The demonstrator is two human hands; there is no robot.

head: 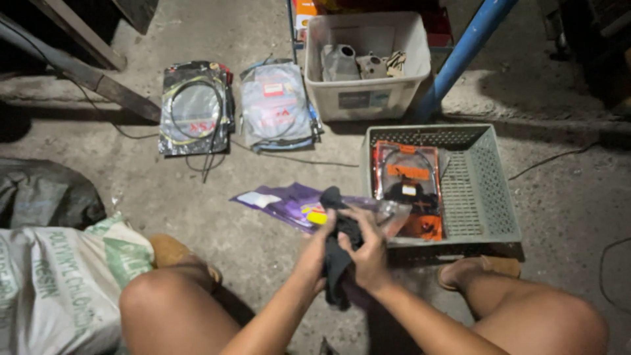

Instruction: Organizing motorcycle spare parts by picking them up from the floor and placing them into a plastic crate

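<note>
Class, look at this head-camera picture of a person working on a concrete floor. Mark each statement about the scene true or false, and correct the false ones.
1. Both hands, left hand and right hand, grip a black cloth. True.
2. The grey crate holds an orange packet. True.
3. The white bin is empty. False: it holds grey parts.
4. Two cable packets lie inside the crate. False: they lie on the floor.

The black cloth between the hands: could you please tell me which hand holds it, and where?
Both: left hand and right hand grip the black cloth around its upper middle.
</note>
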